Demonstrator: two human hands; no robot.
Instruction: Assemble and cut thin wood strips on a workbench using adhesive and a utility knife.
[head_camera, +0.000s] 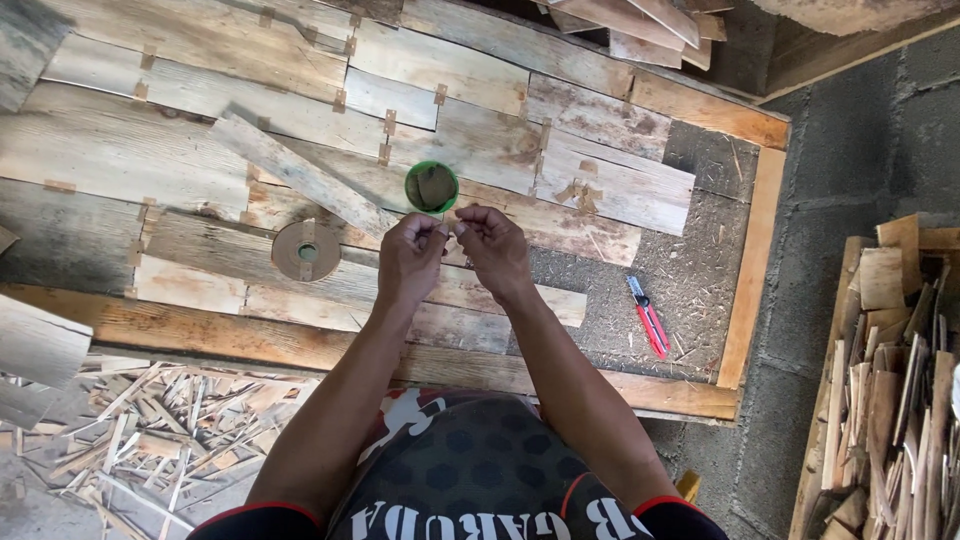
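Workbench seen from above: a wooden-framed work table (752, 270) whose top carries weathered grey-brown veneer sheets (200, 150) laid edge to edge, their seams bridged by short tabs of brown tape, presumably to keep the pieces joined as one panel. One loose narrow strip of wood (300, 172) lies diagonally across the sheets. The bare, speckled part of the top shows at right, where a red-handled cutter (648, 316) rests well apart from the hands.

Left hand (410, 258) and right hand (494, 250) meet just in front of the green round cup (431, 187), fingertips pinched narrowly together on something too small to identify, possibly a short piece of tape; what it is cannot be told. The cup stands upright, just beyond the fingertips, within easy reach. A flat brown roll of paper tape (305, 250) lies on the sheets just left of the left hand, likewise close by.

Surroundings: pale wood offcuts and splinters (150, 420) litter the floor at lower left; a crate of stacked wood scraps (890, 400) stands at right on the grey concrete block paving (850, 140).
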